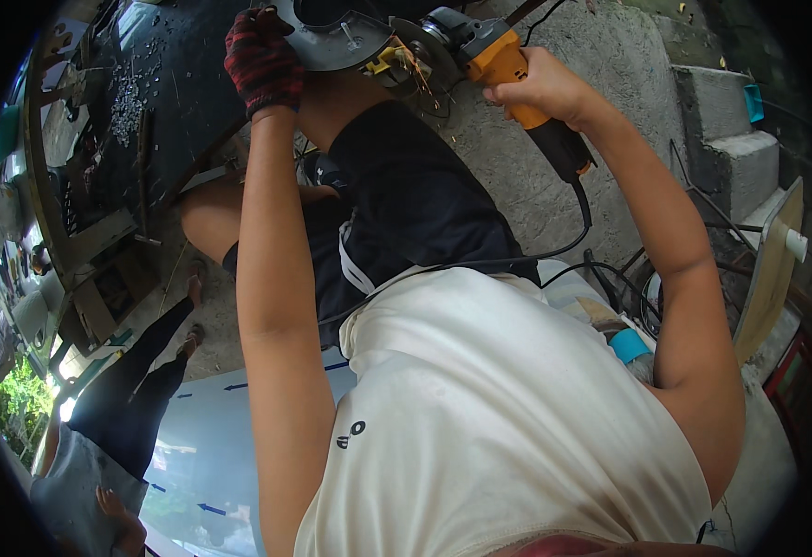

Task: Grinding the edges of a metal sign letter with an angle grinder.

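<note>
My left hand [263,63], in a red and black glove, grips the edge of a grey metal piece [331,42] with a round opening, at the top centre. My bare right hand [545,85] is closed round an orange and black angle grinder [491,61]. Its head [438,32] is by the right edge of the metal, where orange sparks [417,67] fly. A small yellow object [383,65] shows under the metal. The grinder's black cord [582,213] loops down across my lap.
A dark table [178,116] with scattered metal bits [127,102] is at upper left. Another person [90,473] is at lower left, beside a pale sheet [201,446]. Concrete steps [731,162], a leaning board [766,278] and cables are on the right.
</note>
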`<state>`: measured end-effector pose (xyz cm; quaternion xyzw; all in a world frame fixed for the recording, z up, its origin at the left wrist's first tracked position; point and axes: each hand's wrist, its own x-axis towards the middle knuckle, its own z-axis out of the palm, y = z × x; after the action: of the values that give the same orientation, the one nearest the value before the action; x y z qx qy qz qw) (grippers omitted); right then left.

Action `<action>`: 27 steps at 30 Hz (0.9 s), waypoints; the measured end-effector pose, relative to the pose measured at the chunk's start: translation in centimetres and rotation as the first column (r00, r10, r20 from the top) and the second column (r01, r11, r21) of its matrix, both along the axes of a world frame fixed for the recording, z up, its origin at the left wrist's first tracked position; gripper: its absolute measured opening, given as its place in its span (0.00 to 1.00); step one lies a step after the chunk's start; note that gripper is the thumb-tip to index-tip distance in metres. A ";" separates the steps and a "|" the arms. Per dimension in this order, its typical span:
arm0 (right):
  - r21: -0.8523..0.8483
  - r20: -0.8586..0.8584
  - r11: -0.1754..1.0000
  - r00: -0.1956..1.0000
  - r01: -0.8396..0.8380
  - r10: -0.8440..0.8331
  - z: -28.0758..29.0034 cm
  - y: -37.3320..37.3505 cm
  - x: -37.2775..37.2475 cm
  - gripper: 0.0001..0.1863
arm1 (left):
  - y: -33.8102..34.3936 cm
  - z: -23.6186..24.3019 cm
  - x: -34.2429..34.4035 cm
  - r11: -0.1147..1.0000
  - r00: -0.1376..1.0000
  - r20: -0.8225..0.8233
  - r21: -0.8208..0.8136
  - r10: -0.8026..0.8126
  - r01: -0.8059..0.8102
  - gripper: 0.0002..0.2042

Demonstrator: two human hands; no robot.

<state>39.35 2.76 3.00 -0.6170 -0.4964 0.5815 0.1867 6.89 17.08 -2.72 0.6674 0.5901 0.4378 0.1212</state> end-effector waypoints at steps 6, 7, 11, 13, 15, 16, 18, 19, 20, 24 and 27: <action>-0.024 -0.004 1.000 1.000 0.017 -0.018 -0.2 -0.1 0.1 0.25 | -0.2 0.1 0.2 1.000 1.000 -0.009 0.021 -0.006 0.006 0.13; -0.014 0.003 1.000 1.000 0.010 -0.010 -0.4 -0.1 0.2 0.25 | -0.2 0.1 0.3 1.000 0.999 0.040 -0.005 -0.002 0.002 0.13; -0.014 0.000 1.000 1.000 0.011 -0.011 -0.4 0.0 0.1 0.25 | -0.2 0.2 0.2 1.000 0.998 0.059 -0.024 0.010 -0.009 0.14; -0.014 -0.030 1.000 0.999 0.009 -0.010 -0.2 0.1 0.1 0.25 | -0.2 0.3 0.3 0.999 0.995 0.096 -0.032 0.000 0.003 0.12; -0.010 -0.029 1.000 1.000 0.006 -0.007 -0.5 0.2 0.2 0.25 | -0.3 0.5 0.4 0.999 0.991 0.135 -0.040 -0.012 0.018 0.09; -0.006 -0.030 1.000 1.000 0.001 -0.001 -0.6 0.2 0.2 0.24 | -0.3 0.5 0.4 0.999 0.992 0.128 -0.038 -0.017 0.022 0.09; -0.013 -0.007 1.000 1.000 0.014 -0.014 -0.4 0.2 0.0 0.24 | -0.4 0.5 0.5 0.999 0.992 0.122 -0.034 -0.024 0.028 0.09; -0.018 0.015 1.000 1.000 0.025 -0.025 -0.2 0.3 -0.1 0.23 | -0.5 0.7 0.6 0.998 0.992 0.122 -0.052 -0.017 0.024 0.09; -0.014 0.014 1.000 1.000 0.026 -0.026 0.1 0.2 -0.1 0.23 | -0.5 1.0 0.7 0.997 0.993 0.121 -0.070 -0.012 0.020 0.08; -0.048 -0.084 0.996 0.993 0.076 -0.080 1.3 -0.3 0.6 0.23 | -0.2 -0.7 -0.3 0.992 0.994 0.032 0.080 -0.101 0.098 0.09; -0.083 -0.070 0.989 0.990 0.119 -0.125 1.0 -0.8 1.1 0.22 | -0.4 -1.3 -0.8 0.981 0.972 0.160 0.118 -0.171 0.153 0.06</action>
<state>40.48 1.97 4.04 -0.6309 -0.4271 0.6107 0.2159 6.11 16.64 -3.97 0.6791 0.4976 0.5118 0.1711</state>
